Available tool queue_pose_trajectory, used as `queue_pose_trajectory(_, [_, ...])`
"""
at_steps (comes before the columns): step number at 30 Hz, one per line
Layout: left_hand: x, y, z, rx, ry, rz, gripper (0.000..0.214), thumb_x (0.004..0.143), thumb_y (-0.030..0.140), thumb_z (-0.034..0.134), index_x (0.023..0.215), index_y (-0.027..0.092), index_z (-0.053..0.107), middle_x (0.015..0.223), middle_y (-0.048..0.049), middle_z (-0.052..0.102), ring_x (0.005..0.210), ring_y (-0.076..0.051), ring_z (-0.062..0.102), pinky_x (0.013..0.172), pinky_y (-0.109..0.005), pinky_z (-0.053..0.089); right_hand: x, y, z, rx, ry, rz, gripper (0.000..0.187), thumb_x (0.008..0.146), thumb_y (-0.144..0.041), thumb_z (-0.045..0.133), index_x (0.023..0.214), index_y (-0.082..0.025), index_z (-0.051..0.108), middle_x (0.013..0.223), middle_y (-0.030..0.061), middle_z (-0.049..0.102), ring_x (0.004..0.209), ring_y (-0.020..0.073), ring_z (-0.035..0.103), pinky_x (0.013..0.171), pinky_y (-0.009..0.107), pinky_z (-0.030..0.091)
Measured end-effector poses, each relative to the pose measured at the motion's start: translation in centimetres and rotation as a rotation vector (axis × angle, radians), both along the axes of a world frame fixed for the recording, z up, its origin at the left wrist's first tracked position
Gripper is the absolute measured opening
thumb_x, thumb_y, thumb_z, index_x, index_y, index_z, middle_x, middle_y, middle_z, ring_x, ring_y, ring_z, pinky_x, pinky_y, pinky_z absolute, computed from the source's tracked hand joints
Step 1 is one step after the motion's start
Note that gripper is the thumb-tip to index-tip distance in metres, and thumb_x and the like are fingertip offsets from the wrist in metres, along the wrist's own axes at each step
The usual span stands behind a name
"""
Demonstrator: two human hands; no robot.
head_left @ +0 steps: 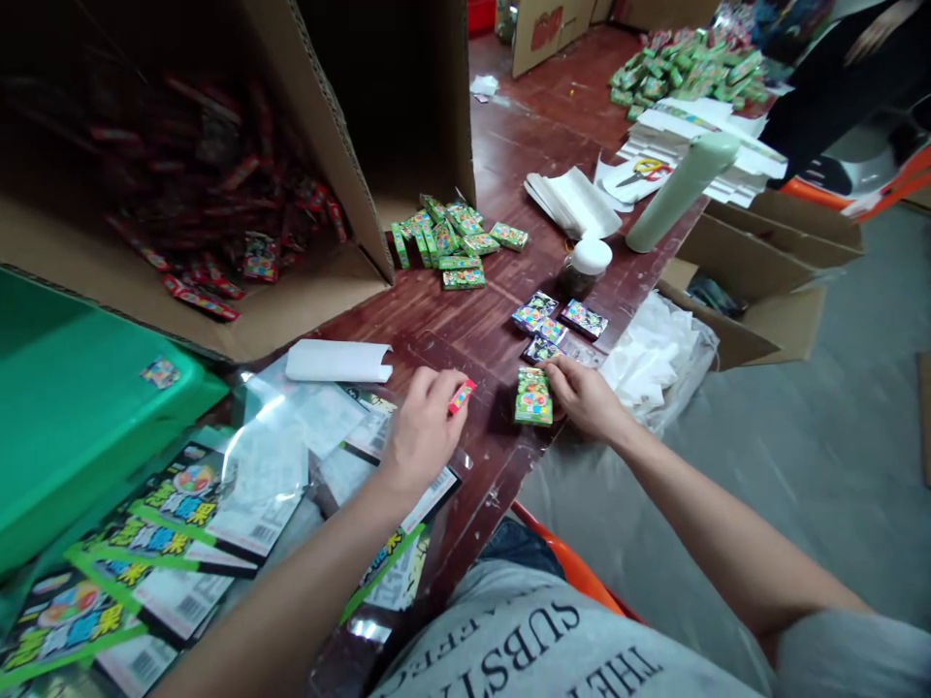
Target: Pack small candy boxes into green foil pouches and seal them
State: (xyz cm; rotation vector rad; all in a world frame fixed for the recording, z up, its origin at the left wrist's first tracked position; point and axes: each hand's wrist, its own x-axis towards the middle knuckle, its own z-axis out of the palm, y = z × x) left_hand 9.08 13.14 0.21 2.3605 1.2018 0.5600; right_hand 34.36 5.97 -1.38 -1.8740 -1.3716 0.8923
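Left grip (426, 422) is pinching a red box (461, 396); right grip (586, 396) is pinching a green box (533, 397) near the counter's (484, 334) edge. Hands are seemingly handling small boxes singly; next move probably calling for steady holds. Purple boxes (584, 319) are crowding just beyond the right grip; bare counter is lying between the grips.

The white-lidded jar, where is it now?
In the head view, the jar stands right of centre on the table, just beyond the purple boxes and left of the pale green cylinder.
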Motion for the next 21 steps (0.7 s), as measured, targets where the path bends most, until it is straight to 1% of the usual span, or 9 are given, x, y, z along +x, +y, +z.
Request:
queue_pose_trajectory(3, [0.4, -1.5, -0.2, 0.075, 0.191, -0.188, 0.025, 0.099, 0.018, 0.051, 0.117, 0.028, 0.064, 0.109, -0.0050, 0.059, 0.090, -0.020, 0.066, 0.081, -0.034, 0.055, 0.2, 0.9, -0.6, -0.041, 0.009, 0.016, 0.029, 0.104, -0.047, 0.042, 0.105, -0.025, 0.061, 0.064, -0.0025, 0.065, 0.046, 0.0178, 0.066, 0.042, 0.027, 0.051])
queue_pose_trajectory(6, [0.3, -2.2, -0.1, 0.013, 0.203, -0.303, 0.020, 0.095, 0.035, 0.065, 0.112, 0.025, 0.067, 0.115, -0.0067, 0.058, 0.093, -0.023, 0.066, 0.085, -0.038, 0.056, 0.7, 0.9, -0.8, -0.054, 0.001, 0.030, 0.027, 0.104, -0.047, 0.044, 0.102, -0.025, 0.060, 0.065, -0.0027, 0.064, 0.045, 0.0167, 0.066, 0.041, 0.026, 0.050])
queue_pose_trajectory(8, [0.0, -1.9, 0.3, -0.027, 0.141, -0.286, 0.046, 0.084, 0.053, 0.075, 0.117, 0.024, 0.065, 0.123, -0.0087, 0.058, 0.106, -0.027, 0.064, 0.096, -0.042, 0.054, 1.0, 0.6, -0.9, -0.057, -0.003, 0.040, 0.026, 0.104, -0.047, 0.044, 0.102, -0.025, 0.059, 0.066, -0.0024, 0.064, 0.046, 0.0169, 0.066, 0.041, 0.026, 0.050])
queue_pose_trajectory(10, [-0.1, -1.2, 0.6, -0.012, 0.147, -0.218, 0.076, 0.075, 0.063, 0.079, 0.133, 0.020, 0.057, 0.135, -0.0130, 0.055, 0.122, -0.034, 0.057, 0.107, -0.049, 0.047, 1.0, 0.4, -1.1, -0.058, -0.002, 0.055, 0.026, 0.104, -0.046, 0.042, 0.104, -0.025, 0.058, 0.065, -0.0025, 0.063, 0.047, 0.0174, 0.066, 0.042, 0.026, 0.051])
queue_pose_trajectory(12, [-0.1, -0.5, 0.4, 0.006, 0.248, -0.171, 0.102, 0.070, 0.064, 0.082, 0.150, 0.015, 0.041, 0.145, -0.0184, 0.051, 0.132, -0.042, 0.049, 0.110, -0.057, 0.042, 0.9, 0.4, -1.4, -0.052, -0.004, 0.078, 0.027, 0.105, -0.045, 0.039, 0.107, -0.025, 0.058, 0.065, -0.0027, 0.063, 0.048, 0.0176, 0.065, 0.046, 0.028, 0.053])
queue_pose_trajectory(14, [0.1, 0.1, -0.1, -0.013, 0.353, -0.169, 0.112, 0.070, 0.058, 0.082, 0.156, 0.011, 0.030, 0.145, -0.0211, 0.052, 0.130, -0.045, 0.049, 0.106, -0.060, 0.043, 0.7, 0.6, -1.5, -0.031, -0.017, 0.110, 0.030, 0.106, -0.045, 0.038, 0.110, -0.024, 0.059, 0.070, -0.0009, 0.065, 0.052, 0.0179, 0.066, 0.053, 0.031, 0.056])
queue_pose_trajectory(16, [0.4, 0.2, -0.5, -0.023, 0.396, -0.159, 0.105, 0.076, 0.052, 0.077, 0.158, 0.009, 0.027, 0.135, -0.0203, 0.058, 0.123, -0.043, 0.055, 0.102, -0.057, 0.046, 0.8, 0.7, -1.3, 0.010, -0.037, 0.153, 0.031, 0.105, -0.045, 0.042, 0.113, -0.023, 0.062, 0.086, 0.0043, 0.071, 0.070, 0.0204, 0.071, 0.069, 0.037, 0.061])
queue_pose_trajectory(18, [0.7, 0.0, -0.7, -0.007, 0.362, -0.109, 0.100, 0.080, 0.053, 0.073, 0.158, 0.010, 0.027, 0.131, -0.0189, 0.059, 0.119, -0.040, 0.058, 0.101, -0.052, 0.047, 1.1, 0.7, -0.9, 0.110, -0.108, 0.288, 0.036, 0.101, -0.048, 0.052, 0.123, -0.022, 0.062, 0.116, 0.0121, 0.070, 0.102, 0.0262, 0.071, 0.093, 0.045, 0.058])
queue_pose_trajectory(21, [1.6, -0.5, -0.3, 0.009, 0.335, -0.023, 0.085, 0.085, 0.068, 0.065, 0.151, 0.020, 0.041, 0.132, -0.0166, 0.054, 0.108, -0.037, 0.065, 0.090, -0.047, 0.052, 1.6, 0.5, -0.5, 0.271, -0.314, 0.584, 0.072, 0.090, -0.057, 0.069, 0.146, -0.017, 0.050, 0.153, 0.0207, 0.049, 0.140, 0.0364, 0.048, 0.116, 0.057, 0.041])
